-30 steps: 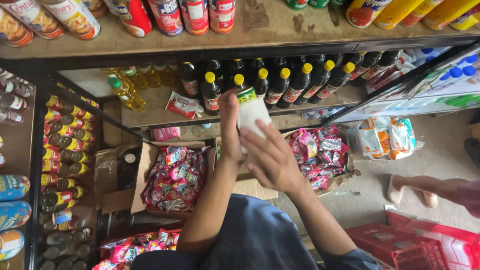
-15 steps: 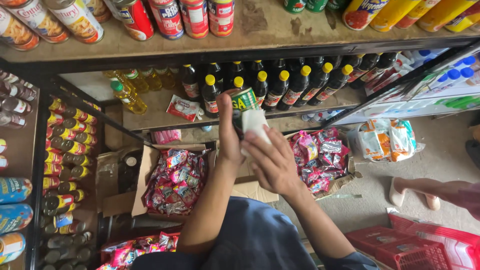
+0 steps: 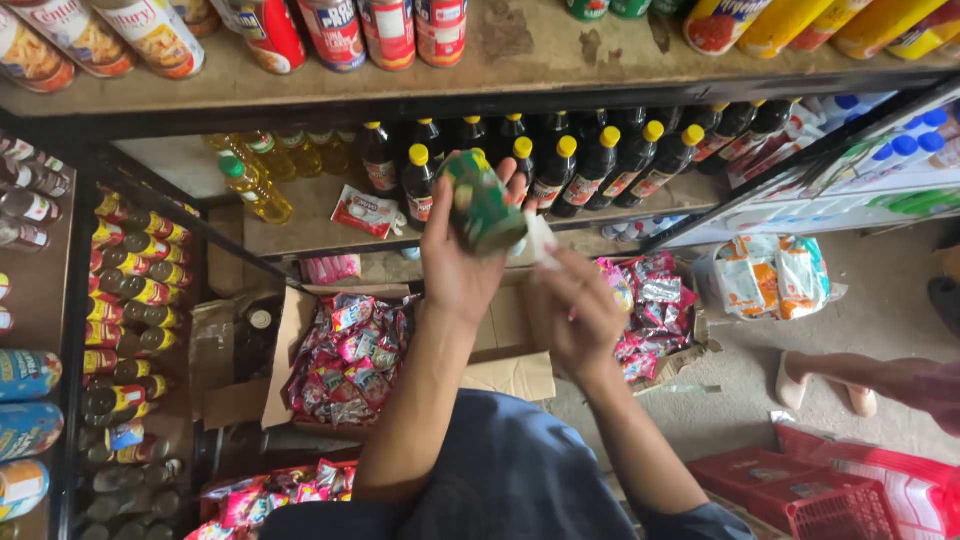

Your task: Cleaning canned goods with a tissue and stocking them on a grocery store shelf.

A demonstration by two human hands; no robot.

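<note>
A tall shop shelving unit (image 3: 420,95) fills most of what I can see from here, its top board carrying a row of cans and its lower board (image 3: 300,215) a rank of dark bottles with yellow caps (image 3: 560,165) beside a few bottles of yellow oil (image 3: 255,185). Below it, on the floor, an open cardboard box (image 3: 300,330) holds red snack packets. To the left a narrow rack (image 3: 125,330) is stacked with small tins.

In front of the shelves the person stands with both arms raised. The left hand (image 3: 460,265) grips a green can (image 3: 482,205), fingers wrapped around its lower part, holding it tilted in the air just before the dark bottles, clear of any shelf. The right hand (image 3: 575,315) is just beside it, fingers curled narrow on a white cloth or paper (image 3: 540,240) that touches the can's side.

I judge the step in hand to be wiping the can down. The next move, as I see it, calls for turning the can in the left grip so the cloth reaches the unwiped side, keeping a firm hold so it does not slip toward the bottles.
</note>
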